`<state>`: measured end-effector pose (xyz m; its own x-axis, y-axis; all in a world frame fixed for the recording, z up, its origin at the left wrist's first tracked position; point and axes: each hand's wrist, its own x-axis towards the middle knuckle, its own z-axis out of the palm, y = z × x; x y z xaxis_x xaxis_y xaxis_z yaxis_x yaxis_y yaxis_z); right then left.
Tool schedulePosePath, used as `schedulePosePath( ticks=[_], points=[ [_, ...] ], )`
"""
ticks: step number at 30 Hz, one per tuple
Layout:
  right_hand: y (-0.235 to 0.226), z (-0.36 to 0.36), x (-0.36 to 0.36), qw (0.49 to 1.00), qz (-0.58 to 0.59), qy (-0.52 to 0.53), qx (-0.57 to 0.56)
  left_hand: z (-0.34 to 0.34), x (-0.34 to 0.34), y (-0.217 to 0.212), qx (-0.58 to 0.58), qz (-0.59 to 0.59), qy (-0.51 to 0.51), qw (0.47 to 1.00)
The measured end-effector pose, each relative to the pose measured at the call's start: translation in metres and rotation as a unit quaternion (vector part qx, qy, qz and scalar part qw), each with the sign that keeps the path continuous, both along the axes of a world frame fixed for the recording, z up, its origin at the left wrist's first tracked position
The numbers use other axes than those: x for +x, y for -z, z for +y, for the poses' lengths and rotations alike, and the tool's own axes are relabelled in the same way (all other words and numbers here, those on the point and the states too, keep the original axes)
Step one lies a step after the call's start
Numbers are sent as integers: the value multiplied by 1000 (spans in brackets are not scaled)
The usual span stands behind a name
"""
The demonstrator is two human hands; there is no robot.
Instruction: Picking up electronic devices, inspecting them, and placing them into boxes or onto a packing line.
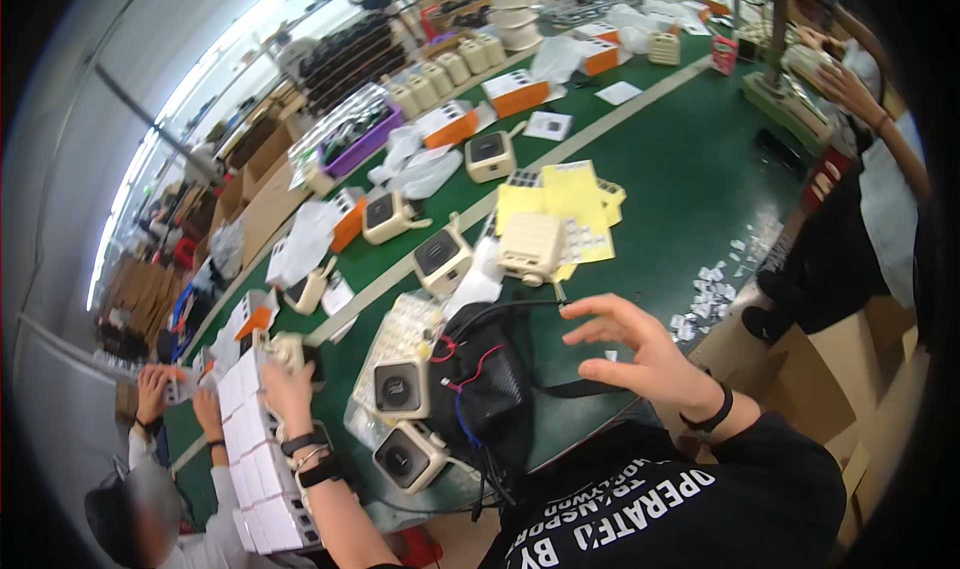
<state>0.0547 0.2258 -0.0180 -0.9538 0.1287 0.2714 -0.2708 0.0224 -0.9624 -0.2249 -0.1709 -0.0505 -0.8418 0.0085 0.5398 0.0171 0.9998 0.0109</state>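
Observation:
On the left, my left hand (288, 397) reaches past the stack of white boxes (255, 449), its fingers bent round the near side of a small cream speaker (283, 348). My right hand (640, 361) is raised over the table's near edge, fingers spread, with nothing in it. Below its fingertips lies a black mesh bag (490, 369) with red and blue wires on it. Two cream speakers with dark square fronts, one upper (401, 386) and one lower (410, 458), lie left of the bag. Another cream speaker (530, 246) rests face-down on yellow sheets (575, 204).
More cream speakers, including one by the tape line (442, 257), stand among white-and-orange boxes (515, 93) and plastic bags on the green table (670, 169). A purple bin (362, 141) is farther back. Paper scraps (710, 294) lie right. Co-workers' hands show left (153, 394) and right (850, 89).

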Motion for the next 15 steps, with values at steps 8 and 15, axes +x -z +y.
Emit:
schedulePosePath(
  ticks=[8, 15],
  points=[
    [-40, 108, -121, 944, 88, 221, 230, 4, 7, -8, -48, -205, -272, 939],
    [31, 184, -317, 850, -172, 160, 472, 2, 6, 13, -26, -132, -269, 954]
  ],
)
